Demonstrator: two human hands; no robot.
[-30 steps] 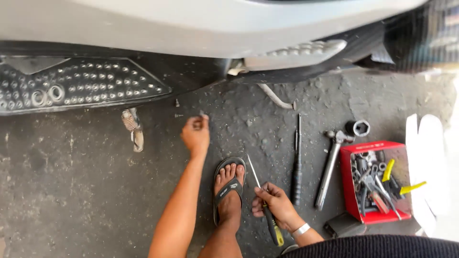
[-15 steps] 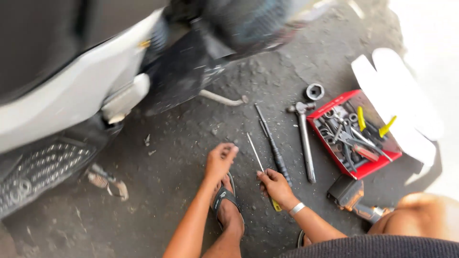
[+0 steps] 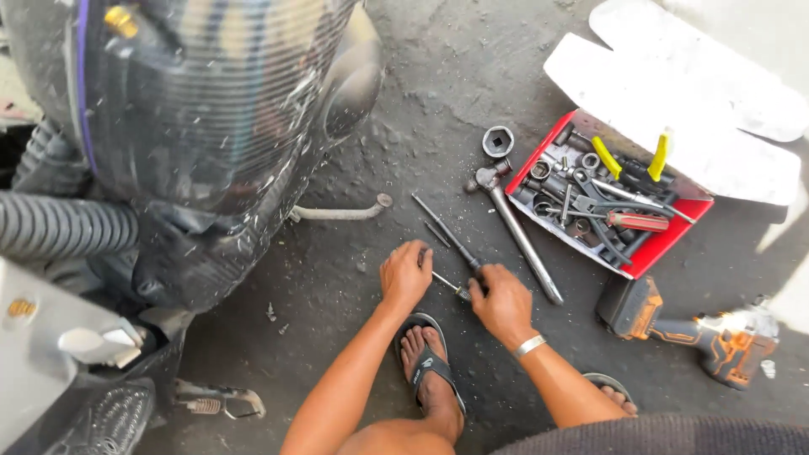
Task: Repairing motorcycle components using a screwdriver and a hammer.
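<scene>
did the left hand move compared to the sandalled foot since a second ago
Yes. The left hand came back from ahead of the sandalled foot to just beyond its toes, beside the right hand.

Both bare forearms reach forward from the near edge and come close together toward the middle of the view. The left hand (image 3: 405, 275) lies palm down, fingers bent and gathered, its grip not closed on anything visible. The right hand (image 3: 503, 300) sits just to its right, knuckles up, fingers curled downward in a closed grip; a pale band circles this wrist. A bare foot in a sandal rests between the two arms.
</scene>
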